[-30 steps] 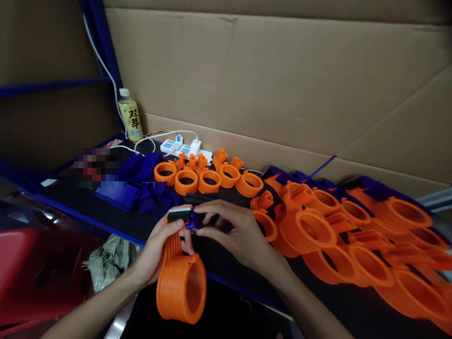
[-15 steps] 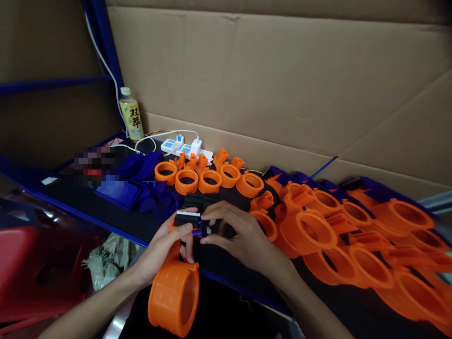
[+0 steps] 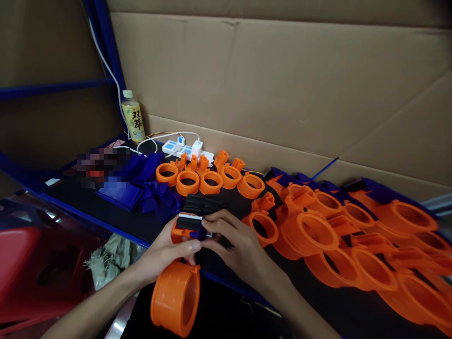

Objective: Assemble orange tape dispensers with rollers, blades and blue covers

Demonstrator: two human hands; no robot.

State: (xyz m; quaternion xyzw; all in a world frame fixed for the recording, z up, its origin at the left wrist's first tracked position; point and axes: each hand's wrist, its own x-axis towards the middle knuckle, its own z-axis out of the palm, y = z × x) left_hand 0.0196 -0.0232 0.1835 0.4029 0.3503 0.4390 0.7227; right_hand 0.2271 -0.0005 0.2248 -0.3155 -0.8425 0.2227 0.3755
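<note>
An orange tape dispenser is held up over the bench's front edge, its wide ring hanging down. My left hand wraps round its neck, with the thumb lying across the upper end. At that end sit a black strip, a white toothed edge and a small blue part. My right hand pinches the right side of this end by the blue part. A small pale metallic bit shows between its fingers; the fingertips partly hide it. Just behind lie several black strips.
More orange dispenser bodies stand in rows, and others with blue parts pile up at right. Blue pieces lie at left. Behind are a power strip and a drink bottle against cardboard. A red stool stands lower left.
My left thumb has slid from the black strip down and right to beside the blue part. My right hand has shifted slightly and still pinches the dispenser's end.
</note>
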